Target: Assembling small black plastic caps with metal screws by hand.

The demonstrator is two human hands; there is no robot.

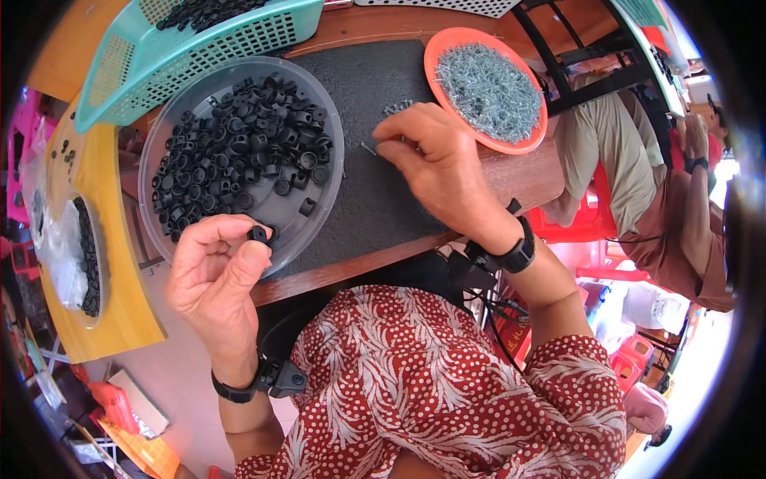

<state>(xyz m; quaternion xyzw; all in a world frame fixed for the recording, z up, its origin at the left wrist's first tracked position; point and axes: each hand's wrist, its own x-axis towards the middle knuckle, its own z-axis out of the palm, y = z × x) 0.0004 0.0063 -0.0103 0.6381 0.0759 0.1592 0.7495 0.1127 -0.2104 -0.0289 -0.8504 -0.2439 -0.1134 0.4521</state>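
Dark work mat (pixel 371 84): left hand (pixel 214 281) pinches a black plastic cap (pixel 258 234), probably light, stiff, best gripped by its sides; right hand (pixel 443 153) clasps a slender screw (pixel 368 148).

Over the mat (pixel 371 80), the right hand (pixel 439 156) pinches a screw (pixel 368 148). At the mat's left, the left hand (pixel 217 279) holds a cap (pixel 258 235); at its right sits a plate (pixel 432 68).

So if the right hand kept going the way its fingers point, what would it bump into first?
Beyond the small screw at its tips, the right hand would probably meet the clear bowl of black parts, or pass above it; height is unclear.
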